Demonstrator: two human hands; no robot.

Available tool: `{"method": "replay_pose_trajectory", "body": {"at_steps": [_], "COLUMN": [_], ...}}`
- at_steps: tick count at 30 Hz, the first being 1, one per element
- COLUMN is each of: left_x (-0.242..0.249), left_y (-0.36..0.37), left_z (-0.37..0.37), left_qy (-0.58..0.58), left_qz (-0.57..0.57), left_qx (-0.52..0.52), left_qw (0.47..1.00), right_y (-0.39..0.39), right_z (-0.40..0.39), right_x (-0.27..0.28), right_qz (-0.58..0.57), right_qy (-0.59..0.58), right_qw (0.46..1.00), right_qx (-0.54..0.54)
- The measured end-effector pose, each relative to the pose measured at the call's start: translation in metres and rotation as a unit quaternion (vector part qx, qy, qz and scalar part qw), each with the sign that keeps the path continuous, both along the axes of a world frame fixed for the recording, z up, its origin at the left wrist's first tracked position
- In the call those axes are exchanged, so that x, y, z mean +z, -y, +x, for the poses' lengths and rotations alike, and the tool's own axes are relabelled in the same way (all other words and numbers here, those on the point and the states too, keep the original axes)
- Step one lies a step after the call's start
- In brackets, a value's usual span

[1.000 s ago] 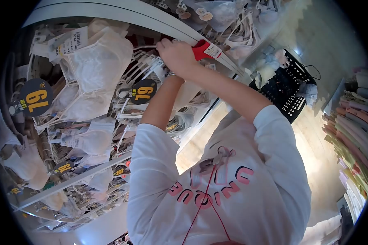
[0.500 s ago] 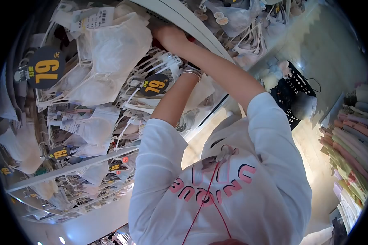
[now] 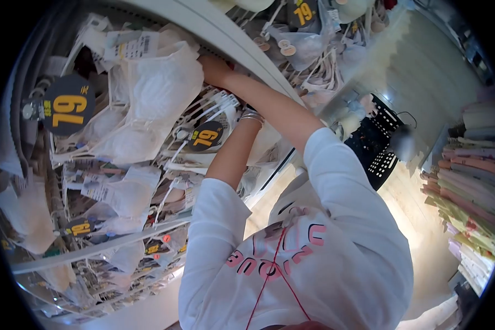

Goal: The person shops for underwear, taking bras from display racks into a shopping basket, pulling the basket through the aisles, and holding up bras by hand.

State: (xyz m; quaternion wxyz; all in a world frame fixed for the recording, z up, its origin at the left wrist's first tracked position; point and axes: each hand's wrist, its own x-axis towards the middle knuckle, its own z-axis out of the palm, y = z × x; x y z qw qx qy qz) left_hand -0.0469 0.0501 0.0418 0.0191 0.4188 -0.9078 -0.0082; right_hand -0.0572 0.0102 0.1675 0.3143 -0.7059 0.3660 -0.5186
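My right hand [image 3: 214,71] reaches across to the rack, at the edge of a pale white bra [image 3: 162,91] that hangs with a paper tag. Its fingers are hidden behind the bra, so their grip does not show. My left wrist, with bracelets, goes in under my right forearm; the left hand itself is hidden there. White hangers [image 3: 217,102] sit close-packed between both arms. A round black price sign [image 3: 205,136] reading 79 hangs beside my left forearm. A larger 79 sign [image 3: 69,104] is left of the bra.
More bras [image 3: 129,192] hang in lower rows behind a white rail [image 3: 104,248]. A curved white shelf edge [image 3: 231,36] runs above my hands. On the floor to the right is a black perforated basket [image 3: 384,166] with things in it. Folded clothes [image 3: 473,190] are stacked far right.
The view has shifted slightly, so the rack appears lower. My right hand has moved left, closer to the edge of the white bra. My left arm stays among the hangers.
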Motion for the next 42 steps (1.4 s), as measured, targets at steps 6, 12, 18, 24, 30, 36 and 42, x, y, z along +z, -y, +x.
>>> {"method": "replay_pose_trajectory", "body": {"at_steps": [6, 12, 18, 24, 30, 36, 42], "left_x": [0.008, 0.007, 0.005, 0.003, -0.001, -0.004, -0.012], "left_y": [0.001, 0.0, 0.0, 0.004, 0.008, 0.004, 0.003], "left_z": [0.005, 0.011, 0.014, 0.015, 0.015, 0.02, 0.023], "left_qy": [0.003, 0.012, 0.019, 0.032, 0.045, 0.069, 0.115], "left_qz": [0.008, -0.019, -0.041, -0.068, -0.09, -0.112, -0.141], "left_qx": [-0.017, 0.007, 0.03, 0.055, 0.085, 0.113, 0.15], "left_qw": [1.0, 1.0, 0.999, 0.996, 0.991, 0.985, 0.972], "right_y": [0.01, 0.028, 0.015, 0.009, 0.013, 0.009, 0.007], "right_z": [0.0, 0.011, 0.005, -0.005, -0.004, 0.003, 0.0], "right_x": [-0.007, -0.016, -0.015, -0.007, -0.014, -0.015, -0.017], "right_qz": [-0.006, -0.01, -0.081, -0.007, -0.049, -0.073, -0.101], "right_qy": [-0.022, 0.019, -0.012, -0.068, -0.092, -0.042, -0.098], "right_qw": [1.0, 1.0, 0.997, 0.998, 0.995, 0.996, 0.989], "right_qx": [-0.001, -0.008, -0.005, -0.003, -0.011, -0.033, -0.037]}}
